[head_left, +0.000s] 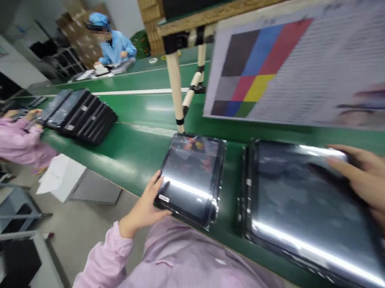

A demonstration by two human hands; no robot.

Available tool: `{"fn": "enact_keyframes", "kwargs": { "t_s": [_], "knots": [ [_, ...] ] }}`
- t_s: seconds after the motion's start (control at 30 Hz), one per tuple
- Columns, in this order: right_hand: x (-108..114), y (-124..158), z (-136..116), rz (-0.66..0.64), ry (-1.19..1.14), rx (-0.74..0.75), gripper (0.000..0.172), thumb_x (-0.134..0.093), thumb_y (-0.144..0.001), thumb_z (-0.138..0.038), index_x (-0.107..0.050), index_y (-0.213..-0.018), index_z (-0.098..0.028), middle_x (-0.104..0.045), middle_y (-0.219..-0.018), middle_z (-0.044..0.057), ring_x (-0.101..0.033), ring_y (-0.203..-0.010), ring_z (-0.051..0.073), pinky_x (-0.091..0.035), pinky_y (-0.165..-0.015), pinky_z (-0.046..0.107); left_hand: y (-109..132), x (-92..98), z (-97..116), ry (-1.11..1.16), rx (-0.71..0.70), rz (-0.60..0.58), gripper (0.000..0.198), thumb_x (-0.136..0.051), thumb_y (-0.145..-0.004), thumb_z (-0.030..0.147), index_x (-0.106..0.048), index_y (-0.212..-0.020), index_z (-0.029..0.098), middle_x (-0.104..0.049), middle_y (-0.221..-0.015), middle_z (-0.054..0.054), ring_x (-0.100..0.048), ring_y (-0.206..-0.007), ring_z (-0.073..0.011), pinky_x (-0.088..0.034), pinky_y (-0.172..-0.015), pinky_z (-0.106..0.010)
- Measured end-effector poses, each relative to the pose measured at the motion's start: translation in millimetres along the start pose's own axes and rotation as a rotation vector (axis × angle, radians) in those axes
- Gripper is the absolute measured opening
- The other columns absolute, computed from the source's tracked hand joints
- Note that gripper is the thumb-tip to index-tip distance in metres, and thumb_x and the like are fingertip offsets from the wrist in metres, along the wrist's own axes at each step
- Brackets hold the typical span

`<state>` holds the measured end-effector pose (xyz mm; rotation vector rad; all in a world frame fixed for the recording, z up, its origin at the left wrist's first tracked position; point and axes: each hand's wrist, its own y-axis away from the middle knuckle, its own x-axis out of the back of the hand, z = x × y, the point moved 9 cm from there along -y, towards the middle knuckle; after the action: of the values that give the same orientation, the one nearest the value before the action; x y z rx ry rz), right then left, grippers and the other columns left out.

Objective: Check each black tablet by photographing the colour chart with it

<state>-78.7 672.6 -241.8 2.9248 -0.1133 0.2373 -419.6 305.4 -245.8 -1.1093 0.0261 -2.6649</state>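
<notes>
A glossy black screen panel (189, 175), with a small white label at its lower left, lies flat on the green bench in front of me. My left hand (146, 205) holds its near left corner, fingers along the side and thumb at the near edge. To the right is a stack of larger-looking black panels (297, 196) in shiny clear film, with light glaring off the top one. My right hand (371, 176) grips the top panel at its far right edge, thumb on the face; its other fingers are partly hidden and blurred.
A cream pipe post (176, 87) rises behind the panels, beside a hanging printed sheet (265, 69). More black panels (81, 116) lean in a row down the green bench (136, 152). Co-workers in pink (7, 138) and blue (118, 47) sit farther off.
</notes>
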Motion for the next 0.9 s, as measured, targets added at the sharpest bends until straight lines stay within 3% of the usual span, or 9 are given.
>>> {"fn": "enact_keyframes", "kwargs": {
  "t_s": [0.03, 0.23, 0.33, 0.4, 0.53, 0.63, 0.7, 0.8, 0.9],
  "knots": [
    [-1.4, 9.3, -0.1, 0.002, 0.018, -0.064, 0.032, -0.069, -0.077, 0.0, -0.078, -0.089, -0.027, -0.067, -0.068, 0.004, -0.055, -0.053, 0.015, -0.04, -0.053, 0.034, 1.3, -0.9, 3.1, -0.025, -0.024, 0.038, 0.101, -0.076, -0.084, 0.043, -0.011, -0.161, 0.039, -0.02, -0.168, -0.017, -0.026, -0.154, -0.0326, -0.032, -0.121, -0.056],
    [-13.1, 20.8, -12.1, -0.043, 0.041, 0.053, 0.036, -0.071, -0.077, 0.003, -0.073, -0.106, -0.019, -0.067, -0.08, -0.001, -0.056, -0.065, 0.01, -0.045, -0.067, 0.028, -12.6, -3.4, 29.1, -0.125, -0.149, 0.06, 0.081, -0.065, -0.093, 0.031, -0.019, -0.158, 0.043, -0.023, -0.168, -0.012, -0.032, -0.152, -0.0304, -0.041, -0.116, -0.052],
    [-1.5, 23.3, -19.3, -0.005, 0.047, 0.128, 0.042, -0.073, -0.077, 0.002, -0.072, -0.114, -0.02, -0.071, -0.109, 0.004, -0.064, -0.096, 0.011, -0.046, -0.093, 0.029, -14.4, -2.2, 32.3, -0.149, -0.174, 0.006, 0.079, -0.063, -0.093, 0.034, -0.021, -0.159, 0.04, -0.018, -0.168, -0.013, -0.029, -0.153, -0.0335, -0.041, -0.115, -0.054],
    [10.6, 39.2, -36.0, -0.017, 0.151, 0.295, 0.041, -0.074, -0.077, 0.001, -0.074, -0.111, -0.022, -0.065, -0.131, 0.006, -0.058, -0.121, 0.013, -0.036, -0.112, 0.031, -12.4, 2.1, 35.8, -0.184, -0.208, 0.001, 0.071, -0.062, -0.093, 0.034, -0.03, -0.156, 0.039, -0.019, -0.166, -0.012, -0.025, -0.153, -0.0364, -0.038, -0.116, -0.058],
    [3.8, 114.4, -48.9, -0.387, 0.617, 0.715, 0.011, -0.077, -0.08, -0.02, -0.081, -0.087, -0.029, -0.062, -0.139, 0.005, -0.047, -0.14, 0.033, -0.024, -0.12, 0.061, -16.5, 5.3, 44.4, -0.338, -0.294, -0.03, 0.045, -0.059, -0.092, 0.035, -0.062, -0.136, 0.039, -0.038, -0.143, -0.012, -0.037, -0.139, -0.0383, -0.04, -0.109, -0.062],
    [-5.8, 155.4, -33.2, -0.576, 0.878, 0.848, 0.018, -0.064, -0.092, -0.038, -0.081, -0.095, -0.037, -0.056, -0.148, 0.002, -0.033, -0.149, 0.041, -0.022, -0.113, 0.073, -44.0, 1.3, 42.8, -0.415, -0.301, -0.104, 0.034, -0.055, -0.094, 0.036, -0.072, -0.124, 0.035, -0.042, -0.133, -0.013, -0.043, -0.129, -0.0353, -0.041, -0.105, -0.061],
    [-6.1, 149.5, -32.9, -0.474, 1.032, 0.85, 0.03, -0.05, -0.099, -0.041, -0.079, -0.109, -0.036, -0.046, -0.157, 0.003, -0.03, -0.15, 0.041, -0.026, -0.11, 0.071, -75.3, 6.9, 37.1, -0.469, -0.241, -0.071, 0.036, -0.051, -0.097, 0.037, -0.072, -0.125, 0.03, -0.042, -0.134, -0.015, -0.041, -0.13, -0.0355, -0.039, -0.107, -0.061],
    [16.3, 114.5, -49.0, -0.106, 1.133, 0.732, 0.047, -0.041, -0.102, -0.045, -0.068, -0.132, -0.021, -0.038, -0.161, 0.017, -0.034, -0.148, 0.041, -0.03, -0.109, 0.064, -117.9, 30.1, 25.9, -0.535, -0.086, 0.085, 0.046, -0.046, -0.099, 0.041, -0.062, -0.138, 0.021, -0.042, -0.139, -0.019, -0.037, -0.134, -0.0381, -0.035, -0.109, -0.064],
    [54.0, 95.3, -46.4, 0.084, 1.096, 0.616, 0.056, -0.037, -0.102, -0.047, -0.059, -0.141, -0.012, -0.038, -0.159, 0.024, -0.043, -0.142, 0.036, -0.035, -0.109, 0.057, -125.0, 49.5, 23.6, -0.483, -0.079, 0.177, 0.054, -0.046, -0.099, 0.044, -0.051, -0.147, 0.02, -0.041, -0.143, -0.02, -0.038, -0.136, -0.0365, -0.033, -0.112, -0.063]
  ]
}}
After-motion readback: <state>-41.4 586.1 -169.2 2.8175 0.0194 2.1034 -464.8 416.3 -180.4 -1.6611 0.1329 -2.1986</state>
